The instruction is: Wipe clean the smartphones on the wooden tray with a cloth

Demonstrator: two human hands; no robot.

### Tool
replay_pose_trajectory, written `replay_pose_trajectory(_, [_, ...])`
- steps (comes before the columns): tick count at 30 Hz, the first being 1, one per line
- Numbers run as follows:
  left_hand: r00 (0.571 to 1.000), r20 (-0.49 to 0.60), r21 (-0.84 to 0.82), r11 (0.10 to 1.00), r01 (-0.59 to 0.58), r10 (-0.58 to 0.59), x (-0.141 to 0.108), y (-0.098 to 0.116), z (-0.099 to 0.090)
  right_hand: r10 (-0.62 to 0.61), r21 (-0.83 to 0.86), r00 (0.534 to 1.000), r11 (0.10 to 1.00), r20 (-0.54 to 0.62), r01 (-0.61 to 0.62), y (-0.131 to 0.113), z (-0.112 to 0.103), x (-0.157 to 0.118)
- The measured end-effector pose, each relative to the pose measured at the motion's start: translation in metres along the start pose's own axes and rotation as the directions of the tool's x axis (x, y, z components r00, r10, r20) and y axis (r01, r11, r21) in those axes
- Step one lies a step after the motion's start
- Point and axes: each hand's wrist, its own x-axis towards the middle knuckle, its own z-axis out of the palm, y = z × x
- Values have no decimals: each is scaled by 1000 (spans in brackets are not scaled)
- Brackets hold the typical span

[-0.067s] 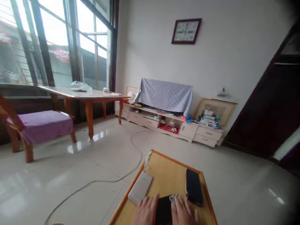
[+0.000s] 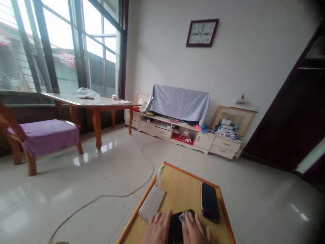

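I have the black device (image 2: 175, 228) between my hands, well back from the worktop's (image 2: 177, 179) far edge.
Right hand (image 2: 194, 232) overlaps it, fingers bent around a pale cloth (image 2: 181, 217); left hand (image 2: 158, 230) flanks it, fingers extended, grip unclear.

wooden table (image 2: 181, 189) carrying silver tablet (image 2: 152, 204), dark phone (image 2: 210, 202), black device (image 2: 175, 226), bottle (image 2: 159, 173).

Lower centre: left hand (image 2: 157, 229) and right hand (image 2: 193, 230) cropped by bottom edge. Right hand covers part of dark device (image 2: 175, 228); pale wad (image 2: 181, 217) beneath its fingers, perhaps cloth. Far left: chair (image 2: 49, 135) cut off.
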Motion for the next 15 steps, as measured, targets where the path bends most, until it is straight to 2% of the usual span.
replay_pose_trajectory(3, [1000,-12,25,1000,-16,16,-4,0,-2,-36,36,998,999,43,34,-4,2,-2])
replay_pose_trajectory(9, [995,-64,50,996,-68,71,-5,1,-4,56,93,988,993,141,-70,18,-9,12])
replay_pose_trajectory(15, [993,-93,73,995,-65,71,-3,1,-1,-16,62,1000,998,25,15,-1,-1,6])
